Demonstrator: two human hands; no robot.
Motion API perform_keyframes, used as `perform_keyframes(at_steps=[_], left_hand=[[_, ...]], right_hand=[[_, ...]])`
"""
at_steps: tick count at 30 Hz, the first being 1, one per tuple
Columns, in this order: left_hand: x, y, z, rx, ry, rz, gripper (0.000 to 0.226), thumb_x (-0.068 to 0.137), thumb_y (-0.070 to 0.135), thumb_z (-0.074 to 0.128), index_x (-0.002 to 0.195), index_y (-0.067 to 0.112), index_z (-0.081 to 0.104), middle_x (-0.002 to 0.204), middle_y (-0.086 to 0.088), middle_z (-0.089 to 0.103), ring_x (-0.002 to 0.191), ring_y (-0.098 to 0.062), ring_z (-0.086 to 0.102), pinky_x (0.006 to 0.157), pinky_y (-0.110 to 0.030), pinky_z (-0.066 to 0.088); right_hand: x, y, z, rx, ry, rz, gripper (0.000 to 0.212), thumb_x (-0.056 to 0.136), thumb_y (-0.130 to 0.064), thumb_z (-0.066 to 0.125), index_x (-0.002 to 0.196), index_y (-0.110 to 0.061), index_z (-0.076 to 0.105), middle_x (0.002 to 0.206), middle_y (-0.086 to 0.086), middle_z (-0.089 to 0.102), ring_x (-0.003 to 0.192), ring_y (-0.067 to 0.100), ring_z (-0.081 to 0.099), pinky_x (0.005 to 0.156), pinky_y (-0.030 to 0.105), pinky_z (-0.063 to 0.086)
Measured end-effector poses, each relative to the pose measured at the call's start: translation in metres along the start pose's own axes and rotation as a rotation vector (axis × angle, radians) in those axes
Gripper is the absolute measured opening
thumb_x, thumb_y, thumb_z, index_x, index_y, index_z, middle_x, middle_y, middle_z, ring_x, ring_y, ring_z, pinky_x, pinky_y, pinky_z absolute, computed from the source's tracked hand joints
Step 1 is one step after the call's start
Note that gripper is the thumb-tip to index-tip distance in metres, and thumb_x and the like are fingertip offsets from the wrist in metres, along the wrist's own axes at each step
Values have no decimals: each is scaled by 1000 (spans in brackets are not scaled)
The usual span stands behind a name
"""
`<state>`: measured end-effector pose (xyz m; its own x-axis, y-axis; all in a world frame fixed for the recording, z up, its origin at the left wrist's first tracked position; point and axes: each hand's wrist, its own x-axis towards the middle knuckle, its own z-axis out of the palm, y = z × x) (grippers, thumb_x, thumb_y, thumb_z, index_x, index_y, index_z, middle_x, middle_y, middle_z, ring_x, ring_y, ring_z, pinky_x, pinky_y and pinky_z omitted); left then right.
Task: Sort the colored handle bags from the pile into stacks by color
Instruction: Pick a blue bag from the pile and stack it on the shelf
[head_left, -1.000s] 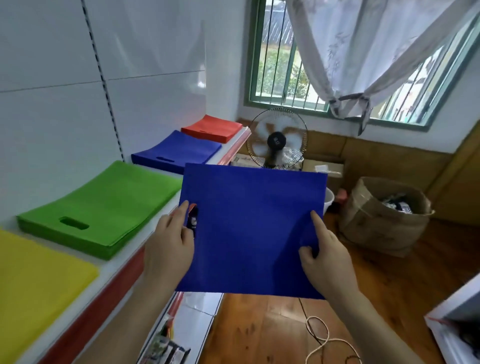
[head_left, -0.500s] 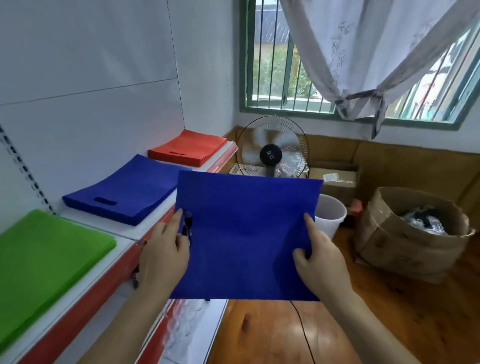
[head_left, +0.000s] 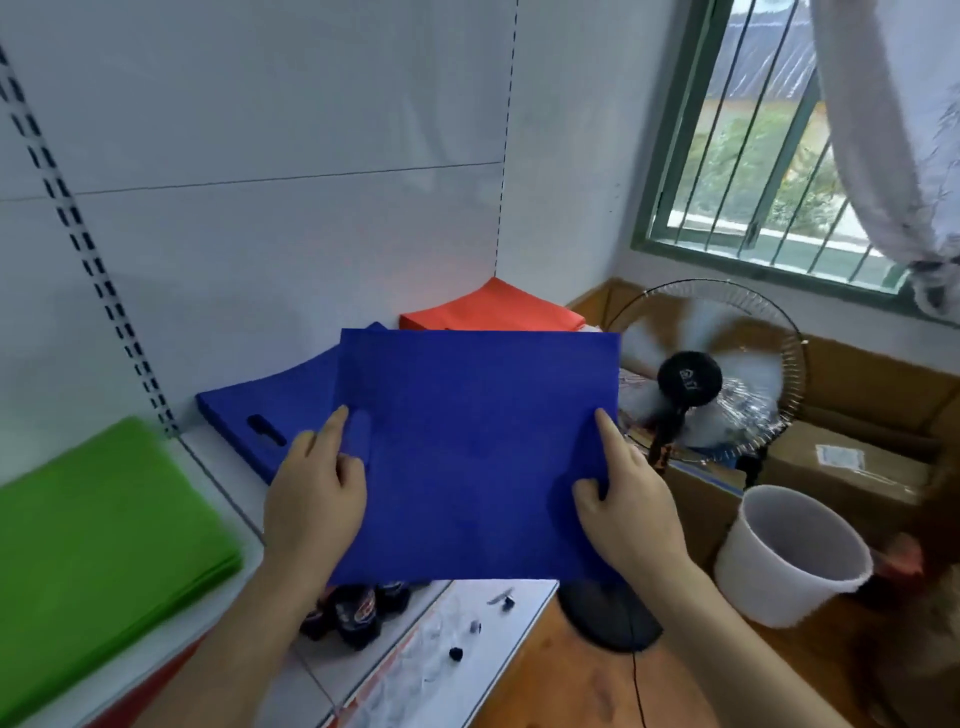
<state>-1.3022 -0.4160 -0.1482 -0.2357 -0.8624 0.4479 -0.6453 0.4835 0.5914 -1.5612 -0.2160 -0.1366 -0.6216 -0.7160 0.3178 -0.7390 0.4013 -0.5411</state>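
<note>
Holding the blue bag flat by its side edges, left hand and right hand both pinch it beside the blue stack. Square its edges and handle hole before releasing. Compared with half a second ago, it's closer to the stack.

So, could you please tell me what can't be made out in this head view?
- Blue stack: its right part is hidden behind the held blue bag.
- Red stack: its near edge is hidden by the same bag.
- Green stack: cut off by the left edge and blurred.
- Small dark bits on the lower shelf: too small and blurred to identify.
- Left hand, right hand: most fingers are hidden behind the bag.
</note>
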Motion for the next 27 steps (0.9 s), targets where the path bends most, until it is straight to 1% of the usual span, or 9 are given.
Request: perform_keyframes(at_steps=[3, 6, 8, 10, 13, 16, 20, 24, 27], left_hand=[[24, -8, 9, -19, 42, -38, 54, 101, 18, 50, 154, 25, 47, 112, -3, 56, 83, -22, 58, 69, -42, 52], [45, -18, 10, 4, 97, -52, 51, 102, 16, 51, 153, 23, 48, 109, -2, 56, 76, -19, 57, 64, -40, 50], [53, -28, 9, 44, 119, -105, 49, 102, 15, 52, 151, 21, 50, 112, -4, 57, 81, -23, 59, 67, -41, 51], [56, -37, 6, 88, 141, -142, 46, 102, 15, 53, 148, 20, 52, 119, -6, 59, 94, -29, 63, 74, -46, 54], [64, -51, 3, 159, 172, -224, 39, 103, 18, 54, 142, 18, 56, 128, -5, 61, 105, -27, 64, 83, -47, 56], [68, -61, 3, 234, 216, -284, 33, 101, 18, 56, 133, 17, 61, 124, -4, 64, 102, -24, 64, 83, -45, 56], [73, -62, 4, 362, 241, -376, 30, 99, 13, 60, 128, 10, 68, 118, -11, 68, 101, -31, 65, 85, -43, 55], [73, -58, 7, 499, 191, -485, 34, 97, 18, 59, 129, 10, 69, 120, -10, 68, 104, -32, 63, 91, -43, 53], [68, -52, 11, 560, 131, -530, 35, 97, 25, 56, 128, 11, 67, 120, -7, 66, 103, -31, 62, 91, -44, 54]], right_hand=[[51, -10, 17, -23, -37, -68, 80, 97, -25, 56, 166, -32, 16, 149, 0, 51, 113, 24, 59, 80, 36, 47], [98, -22, 36, -17, -28, -149, 75, 98, -25, 56, 164, -34, 21, 147, 0, 51, 110, 24, 59, 81, 40, 50], [123, -33, 52, -16, -47, -189, 71, 98, -25, 54, 162, -35, 24, 138, -1, 52, 104, 23, 57, 79, 41, 50], [142, -42, 71, 7, -72, -249, 66, 100, -24, 53, 161, -35, 30, 126, -4, 52, 96, 19, 55, 74, 40, 50], [175, -56, 102, 76, -101, -346, 57, 100, -18, 53, 156, -30, 43, 113, -5, 52, 89, 18, 56, 72, 43, 54], [206, -64, 133, 114, -135, -445, 50, 101, -14, 55, 150, -19, 54, 114, -1, 55, 96, 25, 59, 77, 45, 54], [237, -73, 167, 122, -182, -555, 45, 104, -14, 54, 149, -13, 57, 115, -1, 57, 97, 23, 58, 77, 43, 56], [256, -77, 194, 13, -244, -659, 45, 102, -12, 54, 147, -9, 57, 118, 4, 63, 105, 28, 58, 91, 43, 56], [261, -75, 205, -70, -317, -668, 47, 101, -21, 53, 146, -8, 57, 126, 9, 65, 114, 34, 57, 97, 47, 53]])
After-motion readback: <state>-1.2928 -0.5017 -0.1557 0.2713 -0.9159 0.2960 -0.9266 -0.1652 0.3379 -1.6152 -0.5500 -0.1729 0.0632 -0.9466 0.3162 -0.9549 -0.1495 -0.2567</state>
